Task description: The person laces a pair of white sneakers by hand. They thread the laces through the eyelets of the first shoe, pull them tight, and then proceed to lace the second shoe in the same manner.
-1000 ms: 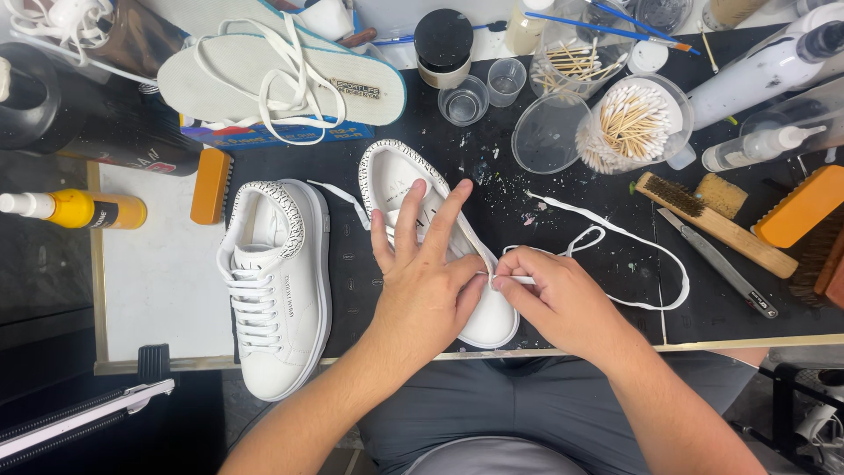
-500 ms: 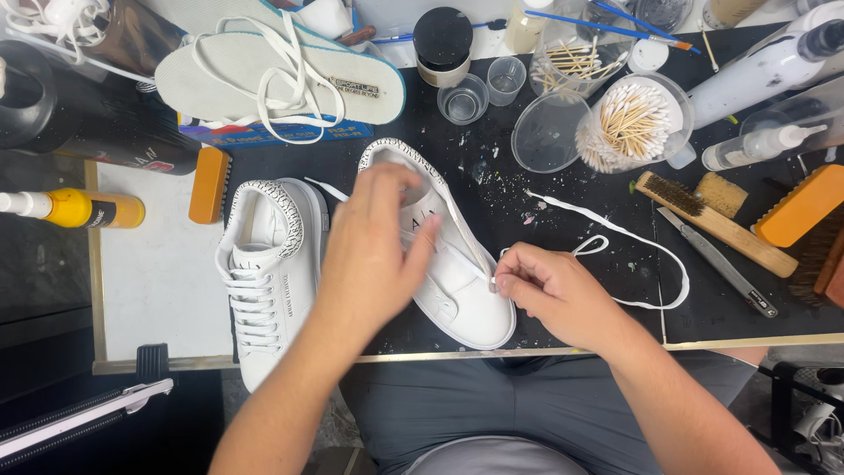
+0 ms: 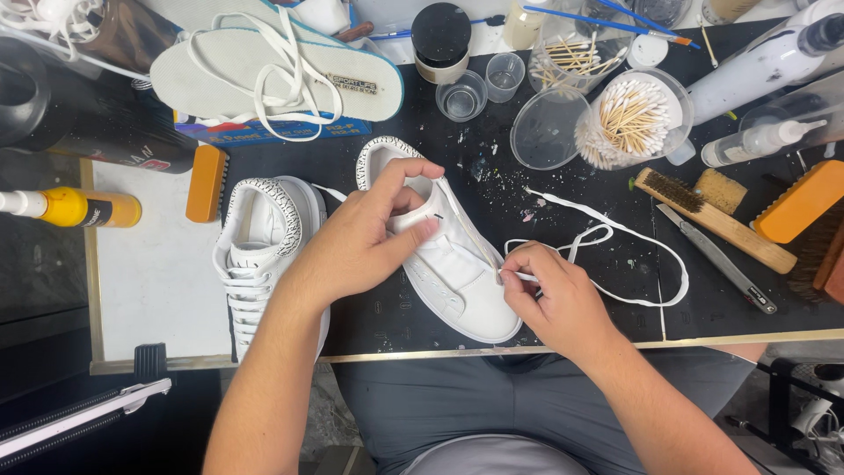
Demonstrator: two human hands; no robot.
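Observation:
Two white sneakers lie on the dark work mat (image 3: 422, 317). The left sneaker (image 3: 259, 255) is laced. The right sneaker (image 3: 457, 277) is unlaced and angled toward me. My left hand (image 3: 365, 237) grips this shoe's tongue and collar between thumb and fingers. My right hand (image 3: 549, 299) pinches the tip of a loose white shoelace (image 3: 615, 237) at the shoe's right eyelet row. The rest of the lace trails in loops across the mat to the right.
Two insoles (image 3: 264, 75) with a lace on them lie at the back. Cups of cotton swabs (image 3: 629, 119), small cups, spray bottles (image 3: 765, 62), wooden brushes (image 3: 716, 215), a scalpel-like knife (image 3: 716, 259), an orange brush (image 3: 207, 183) and a yellow bottle (image 3: 83, 208) surround the shoes.
My left hand moved from lying flat over the right sneaker to its collar and now grips the tongue. My right hand stayed at the eyelets with the lace tip.

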